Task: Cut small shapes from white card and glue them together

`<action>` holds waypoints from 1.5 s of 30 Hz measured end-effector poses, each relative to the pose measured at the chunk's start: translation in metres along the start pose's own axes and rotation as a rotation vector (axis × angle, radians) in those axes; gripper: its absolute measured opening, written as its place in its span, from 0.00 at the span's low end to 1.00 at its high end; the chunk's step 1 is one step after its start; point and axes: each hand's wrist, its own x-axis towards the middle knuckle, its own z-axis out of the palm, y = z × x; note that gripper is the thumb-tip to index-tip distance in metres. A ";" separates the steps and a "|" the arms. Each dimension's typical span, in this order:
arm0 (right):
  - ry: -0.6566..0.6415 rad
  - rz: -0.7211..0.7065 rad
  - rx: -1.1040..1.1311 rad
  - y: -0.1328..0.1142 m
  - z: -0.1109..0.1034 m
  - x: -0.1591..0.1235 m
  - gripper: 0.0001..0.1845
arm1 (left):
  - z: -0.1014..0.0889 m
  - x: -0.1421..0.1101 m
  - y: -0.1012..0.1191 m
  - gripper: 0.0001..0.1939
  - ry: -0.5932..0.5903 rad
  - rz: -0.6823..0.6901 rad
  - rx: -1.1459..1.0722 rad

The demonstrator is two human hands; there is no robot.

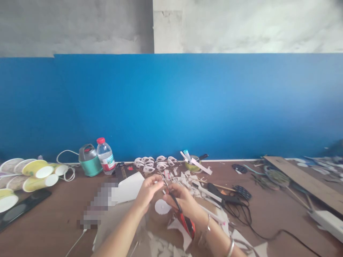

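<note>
My right hand (183,201) is closed round a pair of scissors (187,225) with red and black handles. Their narrow blades point up and away, close to the fingertips of my left hand (149,189). That hand is closed in a pinch; whatever lies between its fingertips is too small to make out. Just below the hands lies a round white paper disc (162,206). White paper scraps (184,182) are strewn beyond and beside my right hand. Several white curled paper shapes (148,164) with dark dots sit in a group farther back.
At left stand a bottle (106,157) with a red cap, a teal-and-grey container (90,162) and stacked paper cups (37,171). To the right lie a black glue gun (223,195) with its cable, a long board (302,182) and a white power strip (328,225). A blue partition (171,107) rises behind.
</note>
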 end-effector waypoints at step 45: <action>0.014 0.013 -0.032 -0.009 -0.001 0.000 0.16 | -0.002 0.001 0.001 0.05 0.019 -0.023 -0.032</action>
